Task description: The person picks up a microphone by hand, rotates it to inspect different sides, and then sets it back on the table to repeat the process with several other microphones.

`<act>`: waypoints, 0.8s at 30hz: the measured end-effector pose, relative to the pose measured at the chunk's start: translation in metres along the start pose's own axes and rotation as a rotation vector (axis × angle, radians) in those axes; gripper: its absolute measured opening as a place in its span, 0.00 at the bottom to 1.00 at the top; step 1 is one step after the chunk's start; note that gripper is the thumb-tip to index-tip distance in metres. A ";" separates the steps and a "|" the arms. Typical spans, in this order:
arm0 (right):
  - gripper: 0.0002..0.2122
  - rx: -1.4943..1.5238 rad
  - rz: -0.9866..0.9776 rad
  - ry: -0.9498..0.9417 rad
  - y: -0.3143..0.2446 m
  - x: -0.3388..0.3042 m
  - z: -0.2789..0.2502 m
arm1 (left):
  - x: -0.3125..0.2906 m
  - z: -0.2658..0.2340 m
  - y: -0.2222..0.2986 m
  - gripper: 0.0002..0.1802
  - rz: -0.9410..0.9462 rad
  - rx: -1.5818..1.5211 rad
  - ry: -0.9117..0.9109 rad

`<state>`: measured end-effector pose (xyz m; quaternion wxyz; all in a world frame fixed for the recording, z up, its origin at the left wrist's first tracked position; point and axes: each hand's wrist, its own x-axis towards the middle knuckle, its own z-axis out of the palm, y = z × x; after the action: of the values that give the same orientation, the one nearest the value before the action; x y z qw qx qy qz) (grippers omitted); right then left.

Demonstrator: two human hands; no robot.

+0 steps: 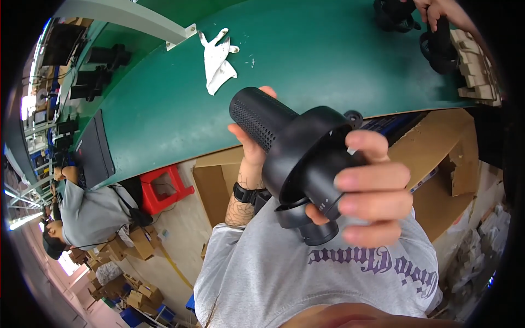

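Note:
Both my hands hold a black device (306,147) over the front edge of the green table, in front of my chest. It has a perforated cylinder at the far left end, a wide round collar in the middle and a narrower part with small marks at the near end. My left hand (252,148) is closed around the perforated cylinder from beneath, so most of its fingers are hidden. At the near right end, my right hand (377,191) wraps round the narrower part, its fingers slightly smeared by motion.
A white glove (219,63) lies on the green table (317,60). At top right, another person's hand (435,11) touches a black device beside a beige tray (477,68). Open cardboard boxes (432,142) stand below the edge; a red stool (164,188) and a seated co-worker (95,208) are left.

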<state>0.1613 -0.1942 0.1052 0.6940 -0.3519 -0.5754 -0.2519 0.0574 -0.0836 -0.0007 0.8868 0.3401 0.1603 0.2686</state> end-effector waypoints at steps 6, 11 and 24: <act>0.35 -0.357 0.199 -0.257 0.013 0.009 -0.031 | 0.000 0.021 0.020 0.51 0.151 -0.074 0.063; 0.34 -0.315 0.308 -0.348 -0.002 0.010 -0.037 | 0.000 0.013 0.027 0.55 0.200 -0.022 -0.085; 0.08 -0.210 0.141 -0.429 -0.007 0.014 -0.041 | -0.005 0.032 0.038 0.56 0.079 0.101 -0.033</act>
<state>0.1840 -0.2298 0.1162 0.5317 -0.5066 -0.6542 -0.1808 0.0544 -0.0794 0.0492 0.8597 0.3951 0.1454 0.2892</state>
